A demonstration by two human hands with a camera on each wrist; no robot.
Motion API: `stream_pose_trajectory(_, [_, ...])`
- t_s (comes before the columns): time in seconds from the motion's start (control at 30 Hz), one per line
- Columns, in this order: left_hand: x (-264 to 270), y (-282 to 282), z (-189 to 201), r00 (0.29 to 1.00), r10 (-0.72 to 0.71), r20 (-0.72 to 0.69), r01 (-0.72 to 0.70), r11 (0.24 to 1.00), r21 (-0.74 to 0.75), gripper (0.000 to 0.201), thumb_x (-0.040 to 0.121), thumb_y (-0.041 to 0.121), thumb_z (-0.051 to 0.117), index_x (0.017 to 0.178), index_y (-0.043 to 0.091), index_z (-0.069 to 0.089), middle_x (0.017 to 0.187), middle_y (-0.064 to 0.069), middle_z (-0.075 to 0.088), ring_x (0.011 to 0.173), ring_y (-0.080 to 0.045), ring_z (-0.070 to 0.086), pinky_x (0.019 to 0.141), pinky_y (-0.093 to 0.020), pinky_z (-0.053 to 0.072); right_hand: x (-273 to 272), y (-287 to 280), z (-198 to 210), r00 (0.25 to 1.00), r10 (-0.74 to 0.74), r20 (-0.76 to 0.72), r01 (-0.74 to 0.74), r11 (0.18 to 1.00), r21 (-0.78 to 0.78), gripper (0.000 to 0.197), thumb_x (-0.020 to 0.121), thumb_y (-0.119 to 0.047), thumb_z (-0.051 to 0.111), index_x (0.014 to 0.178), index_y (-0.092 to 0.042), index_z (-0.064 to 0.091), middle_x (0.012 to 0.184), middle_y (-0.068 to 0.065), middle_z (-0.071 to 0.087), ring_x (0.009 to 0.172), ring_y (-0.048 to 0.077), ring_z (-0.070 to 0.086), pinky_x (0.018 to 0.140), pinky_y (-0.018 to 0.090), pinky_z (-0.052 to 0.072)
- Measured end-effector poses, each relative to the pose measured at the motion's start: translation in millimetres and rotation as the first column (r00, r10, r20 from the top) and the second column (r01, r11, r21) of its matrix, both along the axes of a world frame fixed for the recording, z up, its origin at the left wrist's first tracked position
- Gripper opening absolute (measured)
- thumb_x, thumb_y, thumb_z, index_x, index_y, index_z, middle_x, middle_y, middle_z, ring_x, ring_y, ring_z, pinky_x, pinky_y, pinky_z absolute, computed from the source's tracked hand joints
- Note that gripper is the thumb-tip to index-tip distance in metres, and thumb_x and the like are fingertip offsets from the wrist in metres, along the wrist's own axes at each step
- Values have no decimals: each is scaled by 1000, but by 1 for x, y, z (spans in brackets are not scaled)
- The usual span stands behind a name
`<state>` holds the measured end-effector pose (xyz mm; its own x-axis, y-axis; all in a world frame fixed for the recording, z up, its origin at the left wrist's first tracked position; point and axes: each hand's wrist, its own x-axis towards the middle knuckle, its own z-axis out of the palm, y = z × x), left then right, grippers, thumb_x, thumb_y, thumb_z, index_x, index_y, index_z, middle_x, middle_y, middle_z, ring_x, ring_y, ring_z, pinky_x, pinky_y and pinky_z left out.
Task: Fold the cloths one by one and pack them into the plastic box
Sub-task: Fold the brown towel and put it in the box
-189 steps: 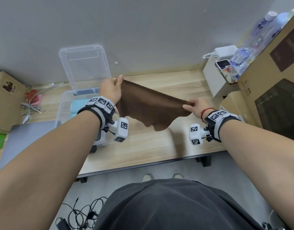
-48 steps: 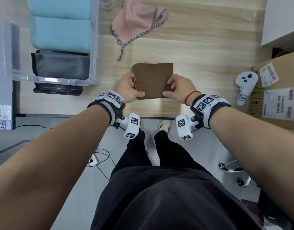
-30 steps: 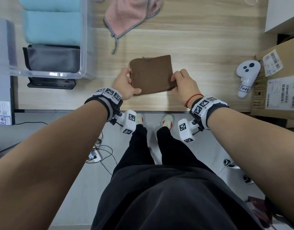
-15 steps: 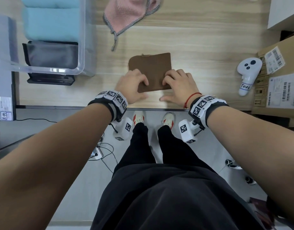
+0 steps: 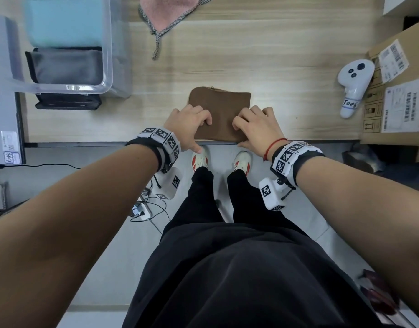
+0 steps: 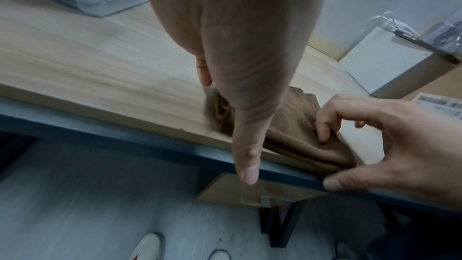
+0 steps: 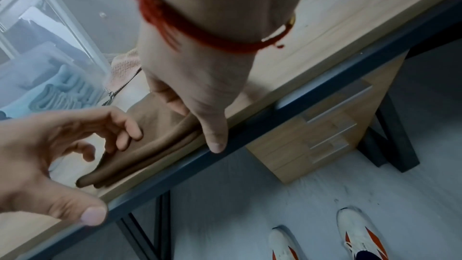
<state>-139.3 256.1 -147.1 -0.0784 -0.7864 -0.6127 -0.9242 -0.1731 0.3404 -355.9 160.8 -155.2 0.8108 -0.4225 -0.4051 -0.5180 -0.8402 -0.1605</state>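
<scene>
A brown cloth, folded into a small thick rectangle, lies at the table's front edge. My left hand rests on its left part with curled fingertips on top, and its thumb hangs past the edge. My right hand presses curled fingertips on the right part, its thumb against the dark edge strip. The folded layers show at the cloth's near side. The clear plastic box at the back left holds folded teal cloths and a grey cloth.
A pink cloth with checked trim lies unfolded at the back centre. A white controller and labelled cardboard boxes stand at the right. A black flat object sits under the plastic box. A grey device is at the far left.
The cloth went from spread in the air to a small fold on the table. In the last second both hands slid it toward me to the front edge.
</scene>
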Motion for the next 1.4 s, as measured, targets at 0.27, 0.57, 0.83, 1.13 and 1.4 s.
stream_pose_trajectory(0.27, [-14, 12, -3, 995, -41, 88, 39, 999, 18, 74, 58, 37, 88, 116, 29, 43, 106, 11, 43, 105, -17, 41, 85, -38, 37, -1, -5, 5, 989, -131, 63, 121, 982, 146, 16, 88, -40, 48, 92, -27, 56, 79, -9, 58, 93, 17, 49, 85, 39, 30])
stream_pose_trajectory(0.57, [5, 7, -13, 942, 312, -123, -315, 949, -2, 28, 85, 36, 70, 102, 14, 68, 99, -4, 58, 91, -22, 54, 81, -31, 41, -5, -20, -3, 925, -377, 46, 338, 873, 352, 25, 98, -37, 45, 110, -20, 58, 76, -4, 50, 82, 25, 50, 88, 39, 38])
stream_pose_trajectory(0.83, [27, 3, -18, 739, 578, -345, -598, 799, 58, 31, 85, 50, 65, 88, 19, 70, 79, -12, 69, 74, -25, 62, 75, -33, 50, -4, -30, -5, 838, -545, 25, 473, 747, 467, 19, 98, -30, 49, 104, -16, 60, 78, -3, 55, 79, 20, 50, 69, 25, 29])
stream_pose_trajectory(1.13, [28, -5, -29, 833, 546, -90, -545, 838, 31, 53, 95, 54, 46, 75, 6, 56, 63, 0, 48, 70, -27, 52, 69, -38, 44, 7, -46, -13, 809, -587, -25, 530, 711, 463, 23, 99, -35, 47, 107, -18, 60, 92, 5, 61, 86, 23, 51, 75, 28, 36])
stream_pose_trajectory(1.4, [26, -21, -28, 813, 582, 6, -582, 813, 15, 54, 93, 57, 45, 57, 17, 36, 57, 0, 44, 64, -24, 48, 65, -32, 36, 15, -52, -21, 746, -662, -77, 632, 667, 394, 25, 95, -39, 52, 100, -18, 65, 101, 6, 67, 98, 25, 58, 80, 29, 43])
